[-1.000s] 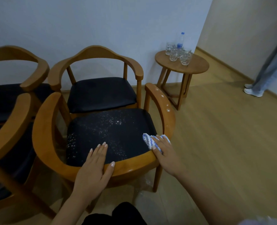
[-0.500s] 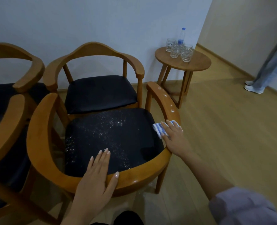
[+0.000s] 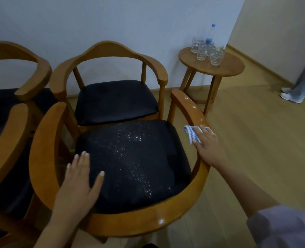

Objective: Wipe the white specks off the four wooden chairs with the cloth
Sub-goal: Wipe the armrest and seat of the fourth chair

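Observation:
The nearest wooden chair faces away from me, its black seat scattered with white specks. My right hand presses a blue-and-white striped cloth flat on the chair's right armrest, which shines wet with droplets. My left hand lies flat with fingers spread over the chair's curved back rail and the seat's near left corner. A second chair stands behind, its black seat looking clean. Parts of two more chairs show at the left edge.
A small round wooden side table at the back right holds several drinking glasses and a plastic water bottle. Another person's legs and white shoes stand at the far right on the wood floor by the wall.
My right hand has slid the cloth forward along the right armrest, from the rear curve toward the front. My left hand has shifted slightly left on the back rail.

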`<state>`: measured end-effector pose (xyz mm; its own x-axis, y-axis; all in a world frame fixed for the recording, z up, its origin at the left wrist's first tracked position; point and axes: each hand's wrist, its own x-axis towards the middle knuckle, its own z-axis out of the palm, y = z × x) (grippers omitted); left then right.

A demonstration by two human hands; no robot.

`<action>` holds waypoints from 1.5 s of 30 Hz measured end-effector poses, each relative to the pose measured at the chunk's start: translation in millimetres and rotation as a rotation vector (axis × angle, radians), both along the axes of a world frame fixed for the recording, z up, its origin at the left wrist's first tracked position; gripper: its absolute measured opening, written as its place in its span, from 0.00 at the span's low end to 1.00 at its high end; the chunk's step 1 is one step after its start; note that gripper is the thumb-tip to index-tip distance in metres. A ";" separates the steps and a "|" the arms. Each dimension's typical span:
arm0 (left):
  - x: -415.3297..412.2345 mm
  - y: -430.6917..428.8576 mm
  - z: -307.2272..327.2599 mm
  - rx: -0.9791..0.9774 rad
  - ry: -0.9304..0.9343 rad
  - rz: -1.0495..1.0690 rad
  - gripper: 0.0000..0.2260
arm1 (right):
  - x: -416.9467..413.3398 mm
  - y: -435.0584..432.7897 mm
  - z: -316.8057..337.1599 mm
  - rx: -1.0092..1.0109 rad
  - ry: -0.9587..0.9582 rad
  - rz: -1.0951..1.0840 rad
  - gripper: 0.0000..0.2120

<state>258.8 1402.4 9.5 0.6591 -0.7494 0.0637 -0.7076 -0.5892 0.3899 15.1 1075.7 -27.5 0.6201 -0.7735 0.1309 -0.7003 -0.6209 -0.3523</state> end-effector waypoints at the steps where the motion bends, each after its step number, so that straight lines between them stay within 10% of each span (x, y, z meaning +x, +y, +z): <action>1: 14.4 -0.5 -4.3 0.019 -0.020 0.021 0.33 | -0.1 -2.8 -2.0 -0.001 0.008 0.004 0.25; 24: 40.0 -133.9 -3.6 0.107 0.068 -0.320 0.36 | 12.4 4.8 13.6 0.178 0.078 -0.171 0.27; 45: 36.0 -191.7 -45.9 0.132 0.075 -0.221 0.33 | 84.8 -115.7 4.9 0.112 0.174 -0.044 0.30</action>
